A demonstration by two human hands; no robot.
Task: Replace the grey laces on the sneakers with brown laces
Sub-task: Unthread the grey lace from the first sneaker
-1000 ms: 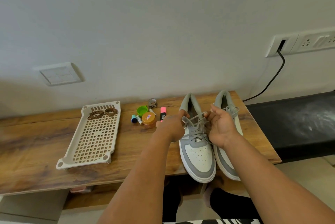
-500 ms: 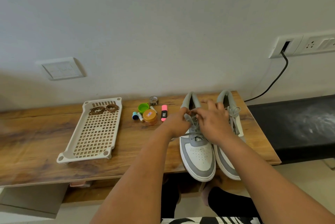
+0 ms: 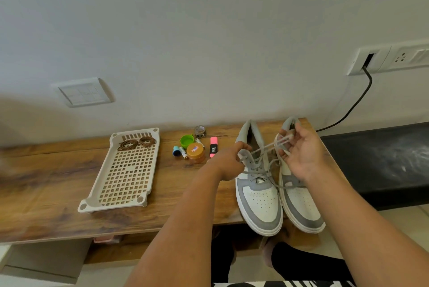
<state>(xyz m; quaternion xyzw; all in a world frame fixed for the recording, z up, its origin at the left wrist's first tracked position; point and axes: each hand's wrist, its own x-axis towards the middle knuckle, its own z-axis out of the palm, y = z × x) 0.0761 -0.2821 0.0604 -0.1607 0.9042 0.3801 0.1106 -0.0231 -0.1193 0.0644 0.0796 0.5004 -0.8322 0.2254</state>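
Observation:
Two grey-and-white sneakers stand side by side at the right end of the wooden table (image 3: 46, 193), toes toward me. On the left sneaker (image 3: 260, 203) the grey lace (image 3: 260, 168) is loosened and pulled up. My left hand (image 3: 228, 161) grips the lace at the shoe's left side. My right hand (image 3: 301, 152) is raised over the right sneaker (image 3: 301, 205) and pinches a blurred loop of the same lace. Two coiled brown laces (image 3: 137, 143) lie at the far end of a beige perforated tray (image 3: 125, 175).
Between tray and shoes sit a green cap (image 3: 186, 141), an orange-lidded jar (image 3: 195, 152), a pink highlighter (image 3: 213, 147), small markers (image 3: 180, 151) and a small tin (image 3: 200, 131). A black cable (image 3: 355, 103) runs from a wall socket. A black surface (image 3: 380, 159) lies to the right.
My right hand has moved up and to the right, drawing the grey lace out of the left sneaker. My left hand stays at the shoe's left side.

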